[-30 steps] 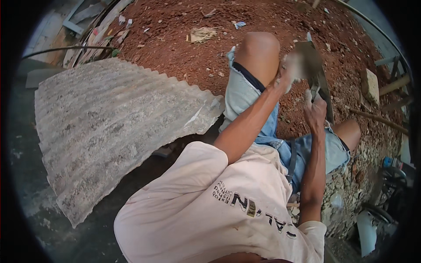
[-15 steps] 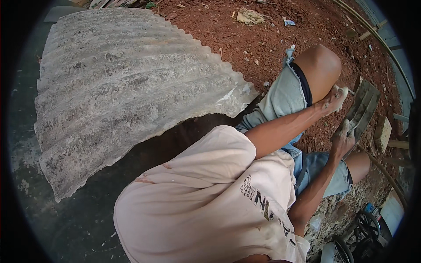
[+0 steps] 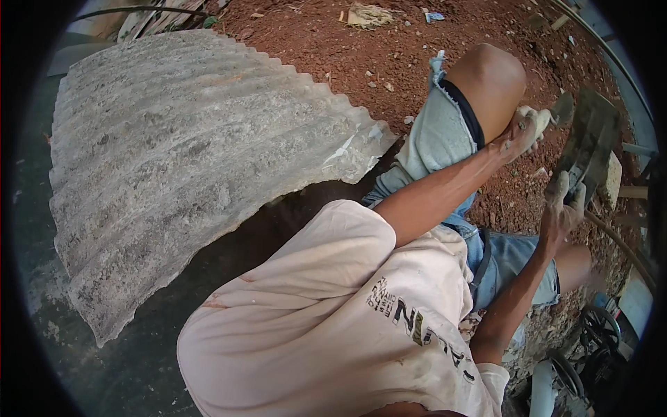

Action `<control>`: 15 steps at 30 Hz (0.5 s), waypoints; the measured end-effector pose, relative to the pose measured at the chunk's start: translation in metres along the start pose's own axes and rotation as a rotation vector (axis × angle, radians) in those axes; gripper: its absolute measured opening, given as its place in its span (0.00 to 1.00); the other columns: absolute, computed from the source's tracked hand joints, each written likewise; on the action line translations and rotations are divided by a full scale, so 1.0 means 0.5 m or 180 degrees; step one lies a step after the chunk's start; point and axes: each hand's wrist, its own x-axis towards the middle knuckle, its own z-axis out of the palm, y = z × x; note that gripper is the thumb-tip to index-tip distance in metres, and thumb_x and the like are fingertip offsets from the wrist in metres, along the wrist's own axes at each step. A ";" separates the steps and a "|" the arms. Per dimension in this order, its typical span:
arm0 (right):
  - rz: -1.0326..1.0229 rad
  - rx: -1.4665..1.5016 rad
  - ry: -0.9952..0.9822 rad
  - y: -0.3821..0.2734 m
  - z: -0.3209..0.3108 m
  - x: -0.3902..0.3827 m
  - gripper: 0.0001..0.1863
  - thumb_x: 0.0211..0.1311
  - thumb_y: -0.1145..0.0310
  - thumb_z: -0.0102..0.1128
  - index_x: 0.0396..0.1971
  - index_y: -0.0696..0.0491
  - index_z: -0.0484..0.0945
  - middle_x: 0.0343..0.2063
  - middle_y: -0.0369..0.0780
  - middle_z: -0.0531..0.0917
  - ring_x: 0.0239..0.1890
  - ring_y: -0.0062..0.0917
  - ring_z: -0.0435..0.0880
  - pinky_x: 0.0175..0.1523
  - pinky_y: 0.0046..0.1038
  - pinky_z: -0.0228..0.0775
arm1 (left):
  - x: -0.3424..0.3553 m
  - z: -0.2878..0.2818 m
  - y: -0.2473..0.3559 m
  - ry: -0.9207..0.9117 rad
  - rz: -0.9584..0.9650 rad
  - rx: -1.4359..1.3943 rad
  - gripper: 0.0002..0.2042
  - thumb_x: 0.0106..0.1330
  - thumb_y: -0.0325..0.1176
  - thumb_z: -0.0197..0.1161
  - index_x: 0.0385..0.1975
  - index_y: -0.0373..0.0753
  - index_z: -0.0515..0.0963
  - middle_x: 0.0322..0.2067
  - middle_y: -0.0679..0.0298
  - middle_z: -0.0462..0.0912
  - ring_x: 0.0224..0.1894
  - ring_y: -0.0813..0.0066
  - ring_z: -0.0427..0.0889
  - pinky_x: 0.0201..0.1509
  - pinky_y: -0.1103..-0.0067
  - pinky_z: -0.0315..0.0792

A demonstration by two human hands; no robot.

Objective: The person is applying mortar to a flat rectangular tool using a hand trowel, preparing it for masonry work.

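Observation:
My left hand (image 3: 526, 133), dusted with pale grey, is closed around the handle of a small trowel (image 3: 561, 109). Its rounded grey blade sticks out past the fingers, close to a long dark grey board (image 3: 592, 135). That board has lengthwise ridges and is held tilted by my right hand (image 3: 564, 205), whose fingers and thumb grip its near end. Grey smears cover those fingers too. Both hands are out beyond my bent knees, above red soil (image 3: 517, 182). Most of the trowel's handle is hidden in my left fist.
A big corrugated grey sheet (image 3: 201, 139) with broken edges lies to my left over a dark floor (image 3: 139, 368). Beyond it are crumpled beige litter (image 3: 368, 15) and a blue-white scrap (image 3: 433, 16). A pale block (image 3: 611, 179) and wheeled thing (image 3: 599, 328) are at right.
The trowel blade has come into sight past my left fingers. The board has shifted right and turned more upright with my right hand. The whole view has swung slightly.

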 end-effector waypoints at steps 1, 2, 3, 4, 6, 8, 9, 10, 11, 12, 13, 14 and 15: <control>0.0062 -0.0387 -0.0156 0.013 -0.022 0.006 0.13 0.78 0.61 0.64 0.44 0.58 0.82 0.30 0.36 0.85 0.30 0.20 0.81 0.36 0.29 0.73 | -0.030 0.054 0.024 0.0477 -0.0132 0.0101 0.18 0.81 0.45 0.53 0.51 0.34 0.77 0.34 0.52 0.87 0.28 0.69 0.88 0.22 0.72 0.83; 0.0123 -0.0717 -0.0363 0.018 -0.022 0.011 0.13 0.77 0.61 0.65 0.43 0.58 0.82 0.28 0.38 0.86 0.29 0.23 0.82 0.35 0.32 0.73 | -0.046 0.066 0.056 0.0577 -0.0207 0.0093 0.19 0.82 0.44 0.51 0.51 0.33 0.78 0.34 0.55 0.86 0.25 0.73 0.84 0.21 0.75 0.79; -0.0221 -0.1042 -0.0209 0.016 -0.007 0.009 0.14 0.74 0.59 0.66 0.40 0.57 0.81 0.24 0.45 0.85 0.27 0.36 0.85 0.36 0.40 0.73 | -0.054 0.068 0.083 0.0684 -0.0287 0.0099 0.19 0.82 0.44 0.50 0.50 0.32 0.79 0.33 0.58 0.86 0.22 0.76 0.79 0.20 0.78 0.75; -0.0290 -0.1161 -0.0135 0.035 0.007 0.006 0.15 0.73 0.58 0.66 0.38 0.56 0.80 0.24 0.50 0.84 0.28 0.49 0.85 0.36 0.45 0.72 | -0.062 0.068 0.107 0.0779 -0.0413 0.0341 0.19 0.83 0.43 0.47 0.51 0.33 0.80 0.32 0.60 0.85 0.22 0.77 0.78 0.21 0.80 0.73; -0.0297 -0.0942 0.0017 0.031 0.027 -0.009 0.14 0.72 0.59 0.68 0.37 0.55 0.78 0.22 0.50 0.84 0.28 0.50 0.86 0.35 0.47 0.72 | -0.058 0.039 0.095 0.0745 -0.0451 0.0181 0.20 0.83 0.44 0.45 0.53 0.34 0.79 0.33 0.60 0.84 0.23 0.78 0.78 0.22 0.79 0.72; -0.0282 -0.0952 0.0273 0.035 0.020 -0.025 0.13 0.71 0.60 0.68 0.37 0.55 0.78 0.22 0.49 0.83 0.26 0.49 0.85 0.34 0.46 0.72 | -0.053 0.043 0.090 0.0678 -0.0489 0.0125 0.20 0.83 0.43 0.44 0.55 0.34 0.77 0.34 0.61 0.83 0.24 0.77 0.77 0.22 0.79 0.72; -0.0286 -0.0806 0.0414 0.040 0.014 -0.033 0.13 0.71 0.60 0.68 0.36 0.54 0.78 0.21 0.49 0.83 0.25 0.48 0.85 0.32 0.46 0.72 | -0.049 0.051 0.084 0.0649 -0.0527 0.0063 0.19 0.83 0.43 0.44 0.55 0.34 0.76 0.35 0.61 0.82 0.24 0.77 0.77 0.22 0.79 0.71; -0.0304 -0.0667 0.0553 0.045 0.007 -0.039 0.13 0.71 0.60 0.68 0.35 0.54 0.78 0.20 0.48 0.83 0.23 0.48 0.84 0.30 0.46 0.72 | -0.045 0.067 0.080 0.0598 -0.0574 -0.0056 0.18 0.83 0.42 0.44 0.55 0.34 0.74 0.35 0.60 0.80 0.25 0.77 0.76 0.22 0.79 0.71; -0.0215 -0.0650 0.0645 0.045 0.004 -0.047 0.13 0.71 0.60 0.68 0.35 0.54 0.78 0.20 0.48 0.83 0.23 0.48 0.84 0.30 0.46 0.72 | -0.047 0.074 0.079 0.0515 -0.0636 0.0020 0.18 0.83 0.42 0.44 0.55 0.34 0.74 0.35 0.60 0.80 0.25 0.77 0.76 0.22 0.79 0.71; -0.0304 -0.0449 0.0776 0.043 -0.001 -0.053 0.13 0.70 0.61 0.69 0.34 0.54 0.77 0.19 0.48 0.83 0.22 0.47 0.84 0.29 0.45 0.71 | -0.047 0.079 0.079 0.0534 -0.0683 -0.0106 0.18 0.83 0.42 0.44 0.54 0.34 0.73 0.36 0.60 0.80 0.25 0.77 0.76 0.23 0.80 0.70; -0.0400 -0.0281 0.0917 0.044 -0.009 -0.058 0.13 0.70 0.62 0.69 0.34 0.54 0.76 0.18 0.47 0.82 0.20 0.47 0.84 0.27 0.45 0.71 | -0.046 0.090 0.078 0.0542 -0.0738 -0.0253 0.17 0.83 0.41 0.44 0.54 0.34 0.73 0.36 0.59 0.79 0.26 0.77 0.76 0.23 0.80 0.70; -0.0320 -0.0276 0.1011 0.055 -0.008 -0.060 0.13 0.70 0.62 0.69 0.34 0.54 0.76 0.18 0.47 0.82 0.20 0.47 0.84 0.27 0.45 0.71 | -0.045 0.091 0.076 0.0488 -0.0727 -0.0176 0.17 0.82 0.41 0.44 0.51 0.34 0.74 0.35 0.59 0.78 0.26 0.77 0.75 0.23 0.81 0.69; -0.0394 -0.0773 0.0560 0.071 -0.005 -0.058 0.13 0.70 0.62 0.69 0.34 0.55 0.76 0.18 0.48 0.82 0.20 0.47 0.84 0.26 0.45 0.72 | -0.046 0.092 0.075 0.0409 -0.0788 -0.0112 0.17 0.82 0.41 0.44 0.51 0.34 0.74 0.35 0.59 0.78 0.26 0.77 0.75 0.23 0.81 0.69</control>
